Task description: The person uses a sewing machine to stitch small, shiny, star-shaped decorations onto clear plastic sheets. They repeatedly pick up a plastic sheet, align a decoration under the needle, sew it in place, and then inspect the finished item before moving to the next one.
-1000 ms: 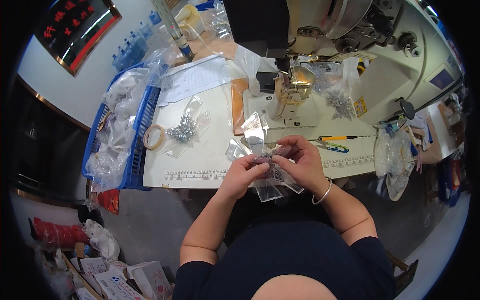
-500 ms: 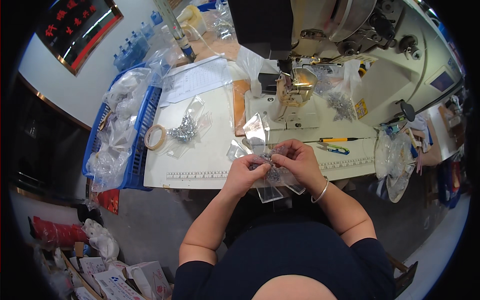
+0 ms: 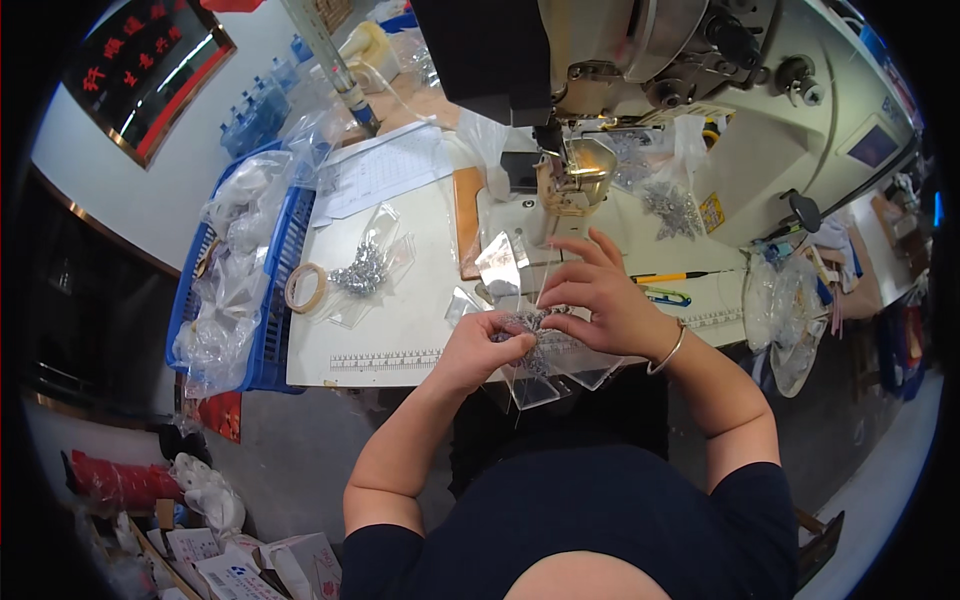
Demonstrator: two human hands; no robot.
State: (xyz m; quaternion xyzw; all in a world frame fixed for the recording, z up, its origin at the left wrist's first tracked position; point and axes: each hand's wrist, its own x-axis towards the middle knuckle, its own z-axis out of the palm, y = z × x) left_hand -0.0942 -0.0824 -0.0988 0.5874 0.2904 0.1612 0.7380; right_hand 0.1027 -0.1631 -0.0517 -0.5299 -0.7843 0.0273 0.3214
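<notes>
A glittery ornament of silvery beads or stones with clear plastic strips (image 3: 534,392) fanning out of it is held over the table's front edge. My left hand (image 3: 484,352) pinches its beaded middle between thumb and fingers. My right hand (image 3: 608,308) is close against its right side, fingers raised and spread, the thumb near the beads. Whether the right thumb still touches it I cannot tell. Behind my hands stands a sewing machine (image 3: 570,215). A similar ornament (image 3: 360,272) lies to the left, next to a roll of tape (image 3: 305,288).
A blue basket (image 3: 272,290) of clear plastic bags stands at the left. Papers (image 3: 385,170) and a brown strip (image 3: 467,220) lie farther back. At the right are a yellow-and-black pen (image 3: 670,277), a green cutter (image 3: 668,297) and another glittery cluster (image 3: 672,208). A ruler scale (image 3: 385,361) runs along the front.
My right hand has loosened its pinch, its fingers lifting and spreading. My left hand keeps its hold on the ornament. The whole view has shifted slightly.
</notes>
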